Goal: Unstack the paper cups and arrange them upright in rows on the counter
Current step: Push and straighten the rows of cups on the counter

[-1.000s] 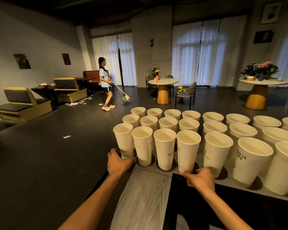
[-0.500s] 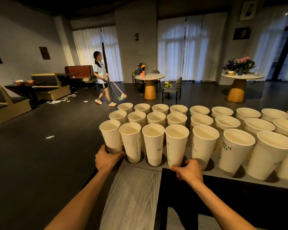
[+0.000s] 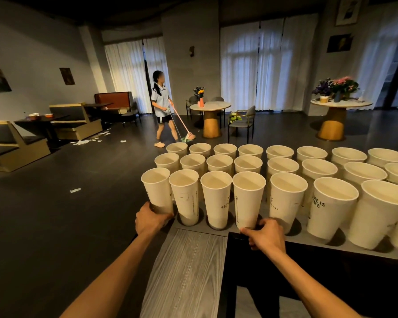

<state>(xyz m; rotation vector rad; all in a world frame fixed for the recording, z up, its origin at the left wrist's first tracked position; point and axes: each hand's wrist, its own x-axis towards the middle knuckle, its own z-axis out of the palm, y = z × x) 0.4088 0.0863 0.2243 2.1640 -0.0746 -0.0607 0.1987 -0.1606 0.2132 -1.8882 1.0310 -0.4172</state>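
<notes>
The left hand (image 3: 152,220) has its grip curled round the base of the end cup (image 3: 157,190) at the desk's (image 3: 218,232) left corner, thumb on the near side and fingers hidden behind the cup. The right hand (image 3: 265,234) pinches the foot of the fourth cup (image 3: 248,199) in the near row, thumb and forefinger clenched against its wall at the desk's near edge. Both cups stand upright on the desk. The other cups (image 3: 285,166) stand upright in three rows running toward the right edge, rims close together. Beyond the desk a person (image 3: 161,107) sweeps the floor with a broom (image 3: 184,125).
</notes>
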